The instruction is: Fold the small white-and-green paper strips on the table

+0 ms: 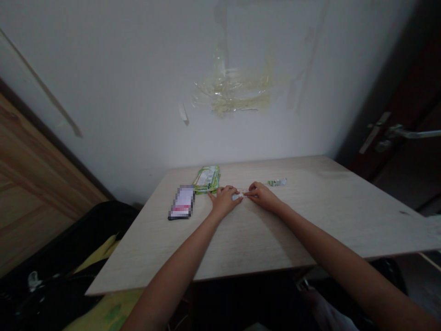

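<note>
Over the middle of the table, both hands meet at a small white piece with faint print (pixel 237 196), too small to name with certainty. My left hand (pixel 223 200) rests on the tabletop with bent fingers closed on its left side. From the right, my right hand (pixel 263 196) pinches the other end, fingertips pressed together. Just behind my left hand lies a stack of green and white packets (pixel 207 178). A small green and white wrapper piece (pixel 277 182) lies beyond my right hand.
A phone with a blurred screen (pixel 182 202) lies left of my left hand. The pale wooden table (pixel 248 243) backs against a wall (pixel 138 92) with old tape on it. A door handle (pixel 413 133) is at the far right, dark bags (pixel 79 239) at the left.
</note>
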Motion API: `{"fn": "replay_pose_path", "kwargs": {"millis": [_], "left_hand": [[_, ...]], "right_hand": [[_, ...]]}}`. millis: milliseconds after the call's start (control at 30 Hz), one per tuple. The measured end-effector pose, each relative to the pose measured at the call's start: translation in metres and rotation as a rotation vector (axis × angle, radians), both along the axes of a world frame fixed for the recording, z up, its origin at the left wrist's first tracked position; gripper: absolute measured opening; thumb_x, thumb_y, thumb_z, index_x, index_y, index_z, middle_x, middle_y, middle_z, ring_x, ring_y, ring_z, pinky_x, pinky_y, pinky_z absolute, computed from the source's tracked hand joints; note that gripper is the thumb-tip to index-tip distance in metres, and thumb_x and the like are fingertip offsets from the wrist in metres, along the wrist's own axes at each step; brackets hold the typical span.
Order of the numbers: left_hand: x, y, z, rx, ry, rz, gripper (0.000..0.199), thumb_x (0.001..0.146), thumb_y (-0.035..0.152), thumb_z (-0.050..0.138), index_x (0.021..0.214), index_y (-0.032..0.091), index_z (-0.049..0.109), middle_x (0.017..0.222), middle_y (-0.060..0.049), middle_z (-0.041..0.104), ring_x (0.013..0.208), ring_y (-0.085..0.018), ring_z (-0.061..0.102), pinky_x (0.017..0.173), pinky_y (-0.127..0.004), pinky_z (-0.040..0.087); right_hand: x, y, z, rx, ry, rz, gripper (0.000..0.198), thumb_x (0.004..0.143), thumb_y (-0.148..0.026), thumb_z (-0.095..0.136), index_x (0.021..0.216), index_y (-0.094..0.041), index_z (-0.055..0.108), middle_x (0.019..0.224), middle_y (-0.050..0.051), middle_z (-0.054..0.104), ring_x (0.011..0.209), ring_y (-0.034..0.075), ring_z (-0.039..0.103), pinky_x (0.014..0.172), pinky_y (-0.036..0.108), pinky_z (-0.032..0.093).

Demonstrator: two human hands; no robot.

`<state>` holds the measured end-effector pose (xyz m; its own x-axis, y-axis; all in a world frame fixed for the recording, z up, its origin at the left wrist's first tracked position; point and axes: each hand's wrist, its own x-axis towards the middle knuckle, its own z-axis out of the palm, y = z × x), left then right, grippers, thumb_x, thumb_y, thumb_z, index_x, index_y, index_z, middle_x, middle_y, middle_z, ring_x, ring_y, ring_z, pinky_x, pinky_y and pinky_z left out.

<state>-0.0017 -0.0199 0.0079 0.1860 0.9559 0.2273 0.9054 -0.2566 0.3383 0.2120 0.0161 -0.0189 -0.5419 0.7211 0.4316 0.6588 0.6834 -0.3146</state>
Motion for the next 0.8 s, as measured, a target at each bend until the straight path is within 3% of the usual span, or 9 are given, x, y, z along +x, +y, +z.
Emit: {"fn": "replay_pose_path", "kwargs": {"millis": [267, 567, 800], "left_hand": [[-0.0005, 0.0024, -0.0021, 0.019, 0.006, -0.001, 0.03, 0.084, 0.056, 0.063, 0.105, 0.036, 0.07, 0.13, -0.001, 0.062, 0.124, -0.033, 0.046, 0.109, -0.071, 0.018], [0.0003, 0.0015, -0.0027, 0.066, -0.016, -0.044, 0.034, 0.086, 0.055, 0.062, 0.116, 0.041, 0.068, 0.136, 0.0, 0.059, 0.131, -0.033, 0.04, 0.112, -0.071, 0.01], [-0.0004, -0.0004, -0.0029, 0.102, 0.025, -0.074, 0.029, 0.089, 0.054, 0.058, 0.111, 0.042, 0.071, 0.131, 0.001, 0.064, 0.132, -0.034, 0.039, 0.11, -0.074, 0.004]], "right_hand": [[0.001, 0.0003, 0.0005, -0.012, 0.007, 0.007, 0.023, 0.093, -0.029, 0.06, 0.107, -0.022, 0.077, 0.103, 0.011, 0.062, 0.096, 0.021, 0.058, 0.089, 0.035, 0.047], [0.0006, -0.0043, 0.0057, 0.005, -0.05, -0.061, 0.022, 0.092, -0.031, 0.061, 0.109, -0.028, 0.076, 0.105, 0.008, 0.064, 0.099, 0.022, 0.057, 0.092, 0.037, 0.045], [0.0018, -0.0033, 0.0041, 0.0, -0.029, -0.068, 0.022, 0.093, -0.03, 0.061, 0.107, -0.029, 0.077, 0.106, 0.008, 0.065, 0.098, 0.021, 0.058, 0.091, 0.037, 0.046]]}}
